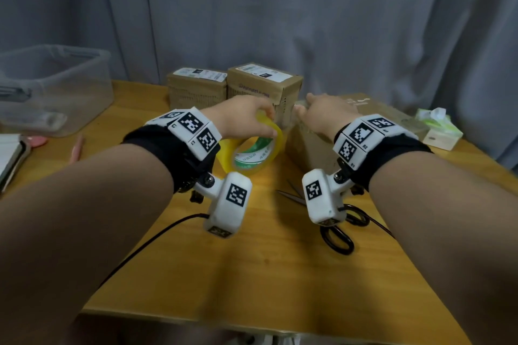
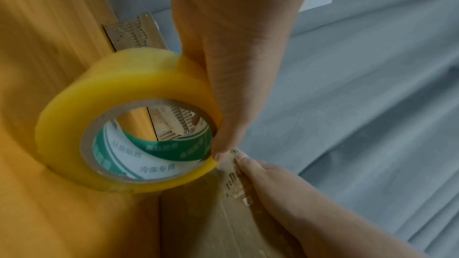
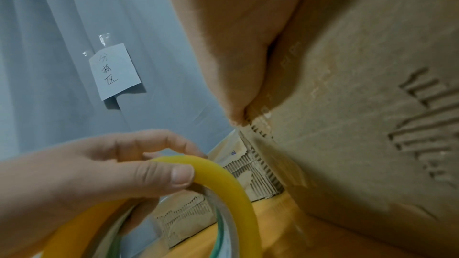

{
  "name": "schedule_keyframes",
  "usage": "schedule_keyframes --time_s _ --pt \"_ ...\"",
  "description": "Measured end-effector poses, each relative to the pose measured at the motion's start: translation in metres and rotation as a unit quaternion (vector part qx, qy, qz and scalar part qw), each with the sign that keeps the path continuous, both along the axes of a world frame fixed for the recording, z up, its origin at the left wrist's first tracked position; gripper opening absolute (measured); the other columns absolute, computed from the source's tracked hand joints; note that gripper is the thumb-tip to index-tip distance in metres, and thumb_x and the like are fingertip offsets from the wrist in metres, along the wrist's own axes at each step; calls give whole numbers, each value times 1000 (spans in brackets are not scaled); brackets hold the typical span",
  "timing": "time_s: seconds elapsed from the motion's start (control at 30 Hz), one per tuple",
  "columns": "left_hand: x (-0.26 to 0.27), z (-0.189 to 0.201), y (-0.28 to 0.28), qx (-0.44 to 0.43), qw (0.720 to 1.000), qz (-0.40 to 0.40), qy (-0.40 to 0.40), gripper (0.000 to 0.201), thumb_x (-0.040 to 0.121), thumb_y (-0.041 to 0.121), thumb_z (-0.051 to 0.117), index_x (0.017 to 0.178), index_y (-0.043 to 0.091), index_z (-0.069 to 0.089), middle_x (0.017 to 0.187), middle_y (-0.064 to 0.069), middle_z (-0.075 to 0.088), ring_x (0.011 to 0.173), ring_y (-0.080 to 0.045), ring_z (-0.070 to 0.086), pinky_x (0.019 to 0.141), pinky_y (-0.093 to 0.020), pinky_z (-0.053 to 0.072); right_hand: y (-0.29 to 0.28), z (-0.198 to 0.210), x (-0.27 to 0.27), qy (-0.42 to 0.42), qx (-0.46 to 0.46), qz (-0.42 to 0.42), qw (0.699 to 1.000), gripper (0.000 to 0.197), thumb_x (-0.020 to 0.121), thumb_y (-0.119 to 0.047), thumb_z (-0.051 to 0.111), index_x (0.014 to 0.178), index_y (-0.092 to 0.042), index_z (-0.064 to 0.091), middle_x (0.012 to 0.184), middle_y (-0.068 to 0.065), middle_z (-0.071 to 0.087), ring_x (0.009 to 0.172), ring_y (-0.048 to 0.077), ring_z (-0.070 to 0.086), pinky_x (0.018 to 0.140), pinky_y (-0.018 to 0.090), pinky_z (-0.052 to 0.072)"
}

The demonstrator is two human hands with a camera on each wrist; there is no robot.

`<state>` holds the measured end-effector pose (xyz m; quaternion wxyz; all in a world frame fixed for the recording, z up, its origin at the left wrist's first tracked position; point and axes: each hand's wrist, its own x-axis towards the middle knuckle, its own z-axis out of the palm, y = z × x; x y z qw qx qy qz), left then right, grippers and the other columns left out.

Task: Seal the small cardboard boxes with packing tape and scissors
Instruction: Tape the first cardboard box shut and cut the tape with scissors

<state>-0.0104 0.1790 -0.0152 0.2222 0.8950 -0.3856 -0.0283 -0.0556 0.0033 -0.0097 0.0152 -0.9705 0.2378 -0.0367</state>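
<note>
Two hands work at the cardboard box [image 1: 311, 145] on the desk [image 1: 252, 260]: the right hand [image 1: 322, 117] presses the tape's free end onto its top near corner, seemingly to anchor it, while the left hand [image 1: 246, 117], just beside, grips the yellow tape roll [image 1: 252, 154]; scissors [image 1: 336, 227] lie nearer the person.

Tape roll [image 1: 253, 148] centre; two boxes [image 1: 235, 87] at 12; scissors [image 1: 333, 221] at 5; bin [image 1: 53, 87] at 10.

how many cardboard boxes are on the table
3. Two small brown cardboard boxes with white labels stand side by side at the back, left and right; a larger flat brown cardboard box lies under the right hand. Others may be hidden.
</note>
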Motion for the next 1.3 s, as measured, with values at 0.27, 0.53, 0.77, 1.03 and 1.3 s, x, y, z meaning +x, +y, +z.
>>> schedule_keyframes --time_s 0.27,0.53,0.77,1.03,1.3 --pt "-6 5 -11 58 998 -12 -9 33 82 39 68 111 23 68 101 5 62 93 -13 54 77 -26 41 -3 -5 -6 -4 -36 6 999 50 97 -50 27 131 -18 46 128 16 53 121 36 49 103 54 35" --pt "-7 8 -18 105 994 -21 -8 38 84 42 65 115 21 66 111 1 64 100 -18 57 87 -31 47 1 -11 -4 6 -88 -1 996 58 98 -51 34 138 -9 39 134 21 49 123 41 47 101 50 39" --pt "-2 -5 -16 19 999 3 -44 49 81 48 67 122 23 59 125 -1 59 115 -18 52 87 -26 41 6 -19 10 56 -131 -17 990 60 101 -22 32 149 6 11 151 33 21 136 50 27 111 56 23" --pt "-5 -15 -6 -33 999 -9 -11 51 86 44 63 133 26 54 136 1 54 125 -18 48 100 -27 38 11 -16 8 59 -91 -29 994 63 102 -29 34 149 7 11 153 31 18 139 47 23 113 54 19" --pt "-8 -30 -2 -91 996 3 -26 44 86 43 61 128 27 57 127 1 60 114 -17 55 95 -31 45 11 -11 -4 36 -54 -7 998 63 104 -39 19 152 -2 4 156 26 10 144 38 14 118 49 11"
